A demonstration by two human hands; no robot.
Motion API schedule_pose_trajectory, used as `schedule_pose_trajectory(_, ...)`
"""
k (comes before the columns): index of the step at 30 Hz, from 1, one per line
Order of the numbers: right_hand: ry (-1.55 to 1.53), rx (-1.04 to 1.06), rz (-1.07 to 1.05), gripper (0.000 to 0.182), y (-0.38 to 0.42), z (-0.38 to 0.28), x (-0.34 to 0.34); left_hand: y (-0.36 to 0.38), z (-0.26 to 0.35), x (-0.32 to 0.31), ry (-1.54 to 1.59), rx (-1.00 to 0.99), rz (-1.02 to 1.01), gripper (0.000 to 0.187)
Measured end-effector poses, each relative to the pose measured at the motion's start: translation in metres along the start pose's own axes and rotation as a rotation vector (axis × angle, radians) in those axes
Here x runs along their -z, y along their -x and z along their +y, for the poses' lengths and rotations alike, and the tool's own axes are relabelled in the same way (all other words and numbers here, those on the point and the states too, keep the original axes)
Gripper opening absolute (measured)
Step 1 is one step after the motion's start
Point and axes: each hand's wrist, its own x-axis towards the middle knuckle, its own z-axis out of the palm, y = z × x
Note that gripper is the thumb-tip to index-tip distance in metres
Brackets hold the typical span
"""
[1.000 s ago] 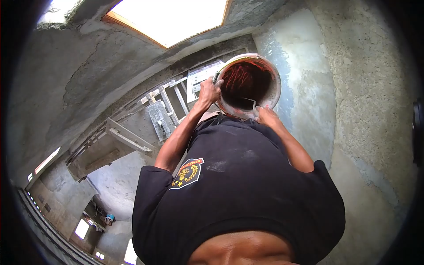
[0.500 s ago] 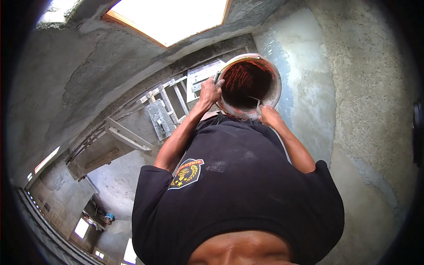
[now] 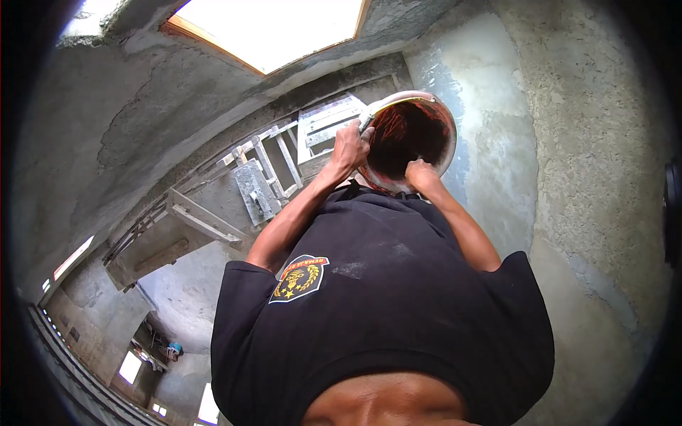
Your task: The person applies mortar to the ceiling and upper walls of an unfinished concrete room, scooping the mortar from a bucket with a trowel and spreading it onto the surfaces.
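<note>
A round bucket (image 3: 447,135) with a mortar-smeared rim is tilted so its mouth faces me, its inside dark with reddish streaks. My left hand (image 3: 350,149) is closed on the left side of the bucket's rim. My right hand (image 3: 423,174) is a closed fist at the lower right of the mouth, reaching inside. The thin, bent metal shank of what looks like a trowel showed at this hand a moment ago; the hand and the dark inside hide it now.
Beyond my left arm, a plastering float (image 3: 257,192) lies by a wooden frame like a ladder (image 3: 280,160) and pale slatted boards (image 3: 327,124). A bare cement wall (image 3: 490,128) rises close on my right. A bright window opening (image 3: 277,28) is above. The floor lies far below at left.
My right hand has moved up and slightly left, deeper into the bucket's mouth, and the trowel's shank is out of sight. The bucket and my left hand have shifted slightly right.
</note>
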Motion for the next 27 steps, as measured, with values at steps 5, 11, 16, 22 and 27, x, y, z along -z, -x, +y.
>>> schedule_pose_trajectory(5,-0.056,0.054,-0.479,0.037,-0.015,-0.014,0.038,0.001,0.008,0.002,0.022,0.021,-0.038,0.024)
schedule_pose_trajectory(11,-0.448,0.07,-0.429,0.029,0.004,0.015,0.069,-0.001,0.001,0.003,-0.046,0.085,-0.023,0.028)
schedule_pose_trajectory(16,-0.518,-0.101,-0.302,0.022,0.018,0.02,0.074,-0.001,-0.014,0.007,-0.038,0.086,0.009,0.027)
schedule_pose_trajectory(22,-0.242,-0.136,-0.025,0.033,0.016,0.004,0.028,-0.001,-0.012,0.012,-0.067,0.134,-0.046,0.027)
schedule_pose_trajectory(27,-0.272,-0.027,-0.241,0.034,0.023,-0.01,0.044,-0.002,-0.018,0.007,-0.075,0.115,-0.021,0.025)
